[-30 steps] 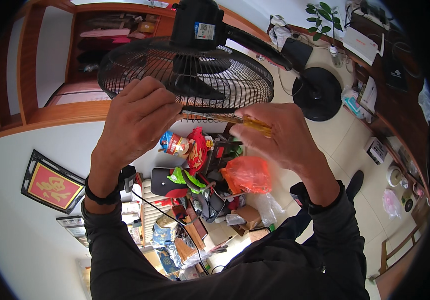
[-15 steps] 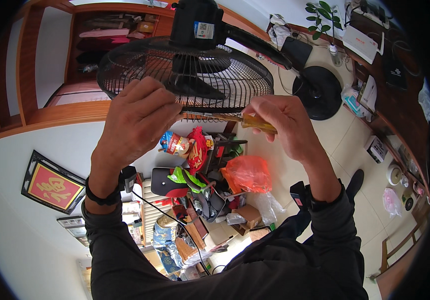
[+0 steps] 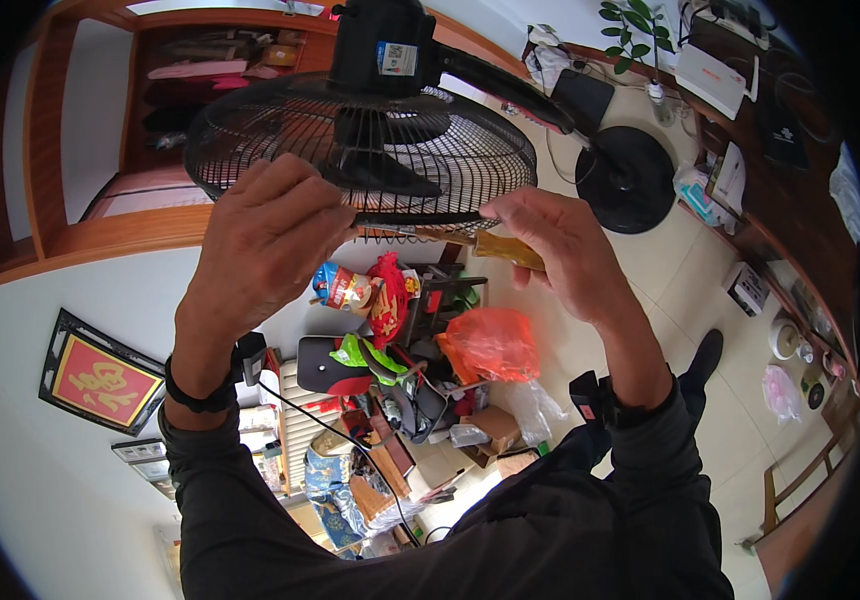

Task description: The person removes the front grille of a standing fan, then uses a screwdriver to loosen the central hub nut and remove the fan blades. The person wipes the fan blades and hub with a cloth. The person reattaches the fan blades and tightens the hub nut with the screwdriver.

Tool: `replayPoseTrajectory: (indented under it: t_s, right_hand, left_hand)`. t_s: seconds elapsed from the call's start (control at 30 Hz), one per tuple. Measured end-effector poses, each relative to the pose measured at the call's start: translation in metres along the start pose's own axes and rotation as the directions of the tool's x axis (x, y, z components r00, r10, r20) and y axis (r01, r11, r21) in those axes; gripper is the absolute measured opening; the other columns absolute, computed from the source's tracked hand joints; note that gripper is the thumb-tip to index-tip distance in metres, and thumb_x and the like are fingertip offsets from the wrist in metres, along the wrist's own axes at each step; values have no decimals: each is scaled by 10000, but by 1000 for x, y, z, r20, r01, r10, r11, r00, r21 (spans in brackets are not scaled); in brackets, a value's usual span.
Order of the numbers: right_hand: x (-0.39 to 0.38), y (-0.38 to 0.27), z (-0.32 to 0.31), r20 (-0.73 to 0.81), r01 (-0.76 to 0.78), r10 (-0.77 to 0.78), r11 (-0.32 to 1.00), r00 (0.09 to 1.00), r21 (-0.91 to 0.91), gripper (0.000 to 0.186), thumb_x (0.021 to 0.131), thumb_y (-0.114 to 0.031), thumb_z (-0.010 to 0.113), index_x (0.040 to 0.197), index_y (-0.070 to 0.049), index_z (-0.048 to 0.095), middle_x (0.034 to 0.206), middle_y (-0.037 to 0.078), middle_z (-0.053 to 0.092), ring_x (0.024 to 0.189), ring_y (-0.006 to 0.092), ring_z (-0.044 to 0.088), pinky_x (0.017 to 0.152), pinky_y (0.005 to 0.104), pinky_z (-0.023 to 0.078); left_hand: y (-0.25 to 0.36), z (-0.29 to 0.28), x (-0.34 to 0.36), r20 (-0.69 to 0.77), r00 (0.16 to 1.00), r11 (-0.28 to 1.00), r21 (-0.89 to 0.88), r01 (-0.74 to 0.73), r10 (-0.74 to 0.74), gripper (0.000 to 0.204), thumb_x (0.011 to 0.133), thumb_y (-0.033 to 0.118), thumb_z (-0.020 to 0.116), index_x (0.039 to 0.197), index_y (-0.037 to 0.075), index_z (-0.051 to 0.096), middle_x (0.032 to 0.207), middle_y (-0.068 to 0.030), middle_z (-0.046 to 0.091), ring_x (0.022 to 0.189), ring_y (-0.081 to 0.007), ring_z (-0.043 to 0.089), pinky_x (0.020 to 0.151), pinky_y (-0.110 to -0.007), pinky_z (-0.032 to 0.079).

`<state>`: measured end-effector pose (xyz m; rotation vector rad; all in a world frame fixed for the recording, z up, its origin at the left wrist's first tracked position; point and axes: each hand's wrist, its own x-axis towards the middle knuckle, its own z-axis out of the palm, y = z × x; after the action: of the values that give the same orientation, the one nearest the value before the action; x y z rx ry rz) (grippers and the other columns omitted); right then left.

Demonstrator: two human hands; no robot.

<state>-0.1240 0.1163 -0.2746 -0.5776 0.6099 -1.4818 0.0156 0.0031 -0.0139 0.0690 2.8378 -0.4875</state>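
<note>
holding a screwdriver [image 3: 507, 249] along the near rim of a fan guard [image 3: 450, 150]

right hand [image 3: 567, 245], 2 o'clock from centre: fingers curled loosely about the amber handle, thumb uppermost; grip light, perhaps to leave the handle room to turn.

left hand [image 3: 258, 240], 10 o'clock: fingers drawn narrow at the rim, by the tool's far end; what they pinch is hidden, cannot tell. likely placed to steady tip and rim.

screwdriver, one: just above centre, shaft towards 9 o'clock; handle glossy, seemingly translucent; shaft slim, apparently metal.

fan guard, one: 11 o'clock; round, black, close-set wire. tilted nearly edge-on, presumably to bring the rim within reach.

motor housing [image 3: 375, 35], above the guard: boxy, smooth, dark.

pole [image 3: 515, 92]: slanting, black, towards a flat, round base [image 3: 625, 180] at 2 o'clock.

orange bag [image 3: 495, 345], 4 o'clock: thin, crumpled plastic.

framed panel [image 3: 105, 380], between 8 and 9 o'clock: red and gold, dark surround.

open cabinet [image 3: 45, 150], 10 o'clock: orange-brown wood.
</note>
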Motion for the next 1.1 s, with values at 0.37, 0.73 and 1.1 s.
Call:
replayPoseTrajectory:
  t_s: [0.37, 0.73, 1.1]
  right_hand:
    - [-1, 0, 13, -203, 153, -140, 987, 969, 51, 265, 974, -267, 792, 1087, -32, 745, 843, 3, 677, 656, 39, 554, 518, 199, 347]
    - [-9, 18, 6, -182, 123, -83, 968, 980, 219, 343, 839, -157, 886, 1124, -25, 748, 893, -4, 682, 771, 50, 608, 624, 238, 428]
    - [-11, 16, 1, 11, -70, 69, 974, 998, 217, 357, 920, -269, 844, 1149, -17, 735, 827, -1, 664, 633, 44, 507, 537, 233, 331]
  left_hand:
    - [-1, 1, -2, -14, 1000, 1000, 12, -23, 23, 240, 686, 44, 814, 896, 37, 697, 924, -42, 618, 903, -237, 613, 748, -376, 513]
    - [4, 1, 5, -37, 999, 1000, 10, -21, 21, 241, 710, -2, 813, 912, 12, 683, 929, -74, 632, 900, -278, 610, 779, -419, 524]
    - [4, 0, -1, -24, 1000, 1000, -17, 11, -11, 258, 711, -19, 824, 914, 6, 667, 912, -76, 612, 881, -269, 600, 760, -406, 514]
